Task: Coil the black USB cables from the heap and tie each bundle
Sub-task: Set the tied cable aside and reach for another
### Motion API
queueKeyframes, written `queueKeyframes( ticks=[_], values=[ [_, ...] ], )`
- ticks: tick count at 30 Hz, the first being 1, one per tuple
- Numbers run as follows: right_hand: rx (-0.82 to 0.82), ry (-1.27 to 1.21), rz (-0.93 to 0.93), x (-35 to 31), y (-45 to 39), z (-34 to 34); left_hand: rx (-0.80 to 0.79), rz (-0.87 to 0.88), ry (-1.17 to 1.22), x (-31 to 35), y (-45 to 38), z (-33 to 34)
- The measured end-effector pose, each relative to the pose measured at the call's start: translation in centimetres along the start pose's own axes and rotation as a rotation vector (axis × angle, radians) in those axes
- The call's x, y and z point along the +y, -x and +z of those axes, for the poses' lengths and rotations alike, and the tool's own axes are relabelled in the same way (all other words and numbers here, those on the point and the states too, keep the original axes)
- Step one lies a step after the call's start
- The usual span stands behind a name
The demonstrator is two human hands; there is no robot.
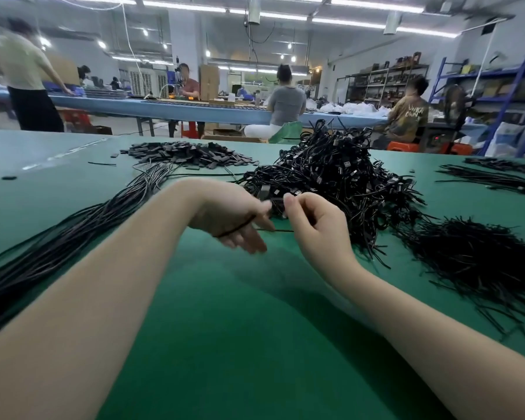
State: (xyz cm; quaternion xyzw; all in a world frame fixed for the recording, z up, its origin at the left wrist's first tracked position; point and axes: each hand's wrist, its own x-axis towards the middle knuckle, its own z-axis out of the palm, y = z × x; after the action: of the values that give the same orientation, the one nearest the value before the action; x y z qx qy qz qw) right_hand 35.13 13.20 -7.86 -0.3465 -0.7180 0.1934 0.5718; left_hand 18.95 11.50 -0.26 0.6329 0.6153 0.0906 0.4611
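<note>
Hands [273, 219] pinch, seemingly, one cable [240, 227] before the heap [331, 174], loose ties [479, 262] beside

Bare mat [240, 298] near; cable heap [331, 171] blocks beyond.

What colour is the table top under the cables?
Green table top, clearest in the head view.

Worktop [194, 313]: smooth green covering, soft sheen under the lights. Heap of cables [331, 174]: black plastic sheathing, slightly glossy, with pale glints at the plug ends. Long loose cables [73, 234]: same black, smooth, shiny jacket. Pile of ties [479, 259]: thin black strips, matt. Small flat pieces [188, 154]: dull dark grey.
</note>
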Motion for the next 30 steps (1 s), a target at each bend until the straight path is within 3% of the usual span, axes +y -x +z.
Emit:
queueKeyframes(
  ticks=[3,6,9,11,14,16,17,20,23,27,30],
  values=[
    [-0.083,-0.048,-0.096,-1.0,0.8,1.0,0.265,0.291,0.483,0.1,-0.5,-0.8],
    [-0.334,-0.069,-0.133,-0.9,1.7,1.6,0.395,0.593,0.826,1.3,1.2,-2.5],
    [-0.525,-0.013,-0.032,0.2,2.1,1.6,0.261,0.797,0.981,1.5,3.4,-3.5],
    [-0.442,0.006,0.089,0.8,1.6,1.4,0.063,0.72,0.787,0.4,4.8,-4.4],
    [-0.2,-0.042,0.222,1.2,0.1,0.6,-0.265,0.418,0.265,-0.1,4.6,-4.1],
    [-0.021,-0.069,0.214,1.3,-0.6,-0.1,-0.195,0.115,0.009,0.1,2.6,-2.2],
    [0.036,-0.053,0.153,1.1,-0.7,-0.2,-0.116,0.043,-0.011,0.2,1.5,-1.2],
    [0.011,0.012,-0.1,-0.3,-0.1,0.6,0.122,0.18,0.213,0.0,-0.8,0.1],
    [-0.205,-0.118,-0.007,-0.7,0.7,1.9,0.376,0.429,0.761,0.5,-0.4,-1.5],
    [-0.501,-0.03,0.091,1.2,1.2,1.8,0.219,0.811,1.19,1.3,2.6,-3.2],
    [-0.413,0.062,0.206,1.7,0.1,0.9,0.051,0.829,0.973,0.9,4.5,-4.4]
  ],
)
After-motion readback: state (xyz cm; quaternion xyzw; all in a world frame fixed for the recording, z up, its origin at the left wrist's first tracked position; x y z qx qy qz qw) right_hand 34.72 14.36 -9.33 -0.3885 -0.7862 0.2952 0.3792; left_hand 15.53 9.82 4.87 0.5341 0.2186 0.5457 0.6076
